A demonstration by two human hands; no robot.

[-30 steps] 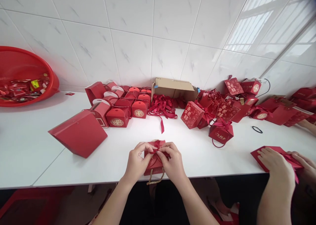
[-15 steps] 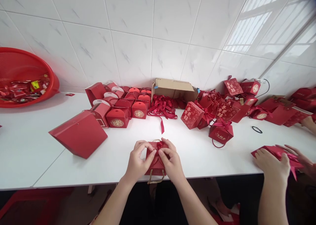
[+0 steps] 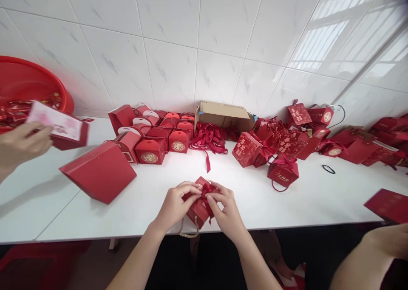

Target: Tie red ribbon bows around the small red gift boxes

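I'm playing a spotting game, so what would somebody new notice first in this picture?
Probably the little red box at the table's front edge, where the left hand and right hand pinch its ribbon bow. Next might be the big red basin at far left, with another person's hand in front. Then the brown cardboard box by the white wall, with a ribbon heap at its opening.

A tiled wall [image 3: 168,18] backs the white table [image 3: 255,201].
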